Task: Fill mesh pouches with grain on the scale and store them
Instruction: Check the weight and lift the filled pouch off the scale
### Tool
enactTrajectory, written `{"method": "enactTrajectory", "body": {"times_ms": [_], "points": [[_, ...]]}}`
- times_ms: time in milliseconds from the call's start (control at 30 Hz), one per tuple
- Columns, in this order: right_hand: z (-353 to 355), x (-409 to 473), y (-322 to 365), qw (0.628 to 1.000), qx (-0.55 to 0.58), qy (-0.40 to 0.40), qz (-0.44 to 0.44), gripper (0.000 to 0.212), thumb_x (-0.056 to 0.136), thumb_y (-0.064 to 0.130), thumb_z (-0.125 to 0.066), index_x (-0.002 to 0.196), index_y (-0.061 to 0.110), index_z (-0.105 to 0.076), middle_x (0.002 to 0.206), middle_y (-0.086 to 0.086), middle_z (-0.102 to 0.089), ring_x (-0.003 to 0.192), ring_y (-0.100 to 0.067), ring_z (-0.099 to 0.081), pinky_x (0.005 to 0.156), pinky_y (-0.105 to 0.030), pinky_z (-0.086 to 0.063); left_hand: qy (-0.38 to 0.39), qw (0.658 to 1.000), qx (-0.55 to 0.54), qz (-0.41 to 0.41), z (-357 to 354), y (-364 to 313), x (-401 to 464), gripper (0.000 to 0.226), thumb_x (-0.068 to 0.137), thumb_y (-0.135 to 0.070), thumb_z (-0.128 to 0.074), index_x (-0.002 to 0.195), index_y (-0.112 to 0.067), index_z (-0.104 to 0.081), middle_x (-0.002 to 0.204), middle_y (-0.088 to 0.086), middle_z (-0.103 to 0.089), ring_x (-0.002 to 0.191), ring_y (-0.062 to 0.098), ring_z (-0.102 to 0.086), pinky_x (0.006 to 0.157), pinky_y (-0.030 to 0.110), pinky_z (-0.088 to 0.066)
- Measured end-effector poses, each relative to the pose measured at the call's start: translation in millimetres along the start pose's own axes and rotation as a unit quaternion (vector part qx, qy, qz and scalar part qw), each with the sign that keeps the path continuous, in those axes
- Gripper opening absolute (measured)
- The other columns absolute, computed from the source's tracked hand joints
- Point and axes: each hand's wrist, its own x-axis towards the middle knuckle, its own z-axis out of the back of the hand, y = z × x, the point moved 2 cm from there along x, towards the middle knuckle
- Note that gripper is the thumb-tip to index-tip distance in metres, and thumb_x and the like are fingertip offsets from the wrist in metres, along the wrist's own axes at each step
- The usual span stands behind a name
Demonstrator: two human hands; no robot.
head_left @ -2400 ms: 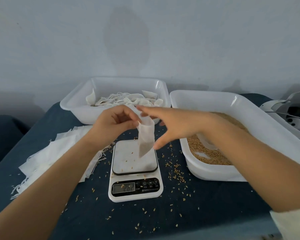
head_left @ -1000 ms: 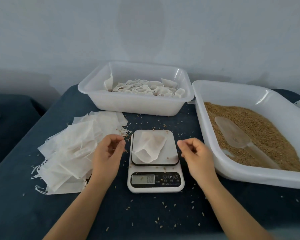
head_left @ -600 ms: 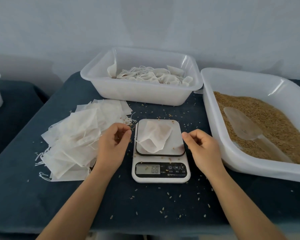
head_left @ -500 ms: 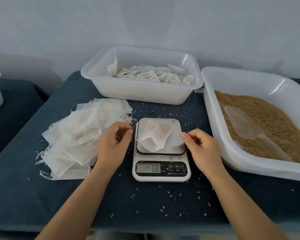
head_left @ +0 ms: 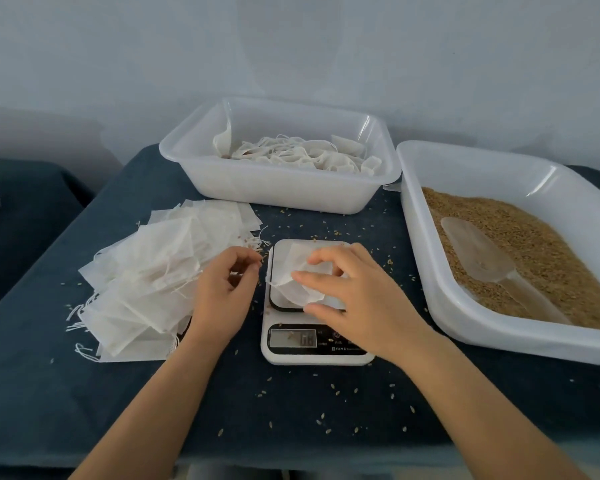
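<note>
Right hand grasping filled mesh pouch on scale; left hand loosely curled, holding nothing. Weighed, not yet stored. Empty pouches remaining on desk.

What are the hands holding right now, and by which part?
The right hand pinches the pouch on the scale near its upper edge. The left hand holds nothing.

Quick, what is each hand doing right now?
Left hand: fingers loosely curled, holding nothing, beside the scale.
Right hand: fingers around the mesh pouch on the scale, picking it up.
</note>
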Motion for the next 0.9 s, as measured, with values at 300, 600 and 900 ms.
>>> {"method": "enactTrajectory", "body": {"times_ms": [300, 600, 900], "points": [[34, 52, -9, 0.988, 0.074, 0.001, -0.132, 0.013, 0.096, 0.022, -0.051, 0.095, 0.02, -0.064, 0.084, 0.01, -0.064, 0.075, -0.009, -0.061, 0.075, -0.035, -0.052, -0.002, 1.0, -0.011, 0.008, 1, 1, 0, 0.033, 0.088, -0.003, -0.056, 0.08, -0.036, -0.059, 0.079, -0.027, -0.063, 0.072, -0.005, -0.056, 0.062, 0.011, -0.044], [82, 82, -16, 0.944, 0.264, 0.021, -0.197, 0.046, 0.065, 0.035, -0.084, 0.105, 0.025, -0.065, 0.092, 0.01, -0.065, 0.075, 0.006, -0.063, 0.074, -0.008, -0.05, -0.001, 1.0, -0.018, 0.011, 1, 2, -2, 0.032, 0.089, -0.005, -0.056, 0.081, -0.036, -0.059, 0.081, -0.025, -0.063, 0.071, -0.004, -0.056, 0.063, 0.007, -0.043], [93, 91, -13, 0.972, 0.153, 0.026, -0.178, 0.044, 0.08, -0.007, -0.058, 0.114, 0.021, -0.064, 0.089, 0.017, -0.054, 0.08, -0.005, -0.059, 0.069, 0.0, -0.041, -0.001, 1.0, -0.013, 0.019, 1, 2, -2, 0.031, 0.089, -0.006, -0.056, 0.081, -0.035, -0.059, 0.08, -0.025, -0.063, 0.072, -0.004, -0.057, 0.064, 0.008, -0.044]]}}
